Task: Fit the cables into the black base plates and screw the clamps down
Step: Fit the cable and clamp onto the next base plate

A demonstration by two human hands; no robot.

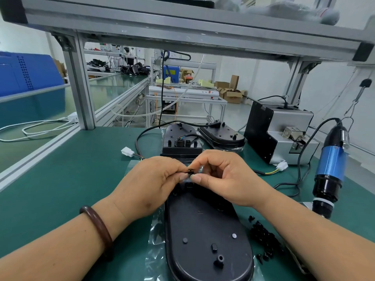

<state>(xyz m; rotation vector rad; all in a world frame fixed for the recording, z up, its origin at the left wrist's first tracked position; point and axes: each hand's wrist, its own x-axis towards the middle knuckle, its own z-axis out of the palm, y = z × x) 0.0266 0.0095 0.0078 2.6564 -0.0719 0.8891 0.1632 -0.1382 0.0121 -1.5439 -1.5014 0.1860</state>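
A long black base plate lies on clear plastic film in front of me, its far end under my hands. My left hand and my right hand meet above that end, and the fingertips of both pinch a small black clamp. Behind them a second black base plate carries a fitted cable with coloured wires, and a third plate lies to its right. A black cable loops left to a white connector.
A pile of small black screws lies right of the near plate. A blue electric screwdriver hangs at the right, with a grey screw feeder box behind it. Another white connector lies near the box. An aluminium frame post stands at left.
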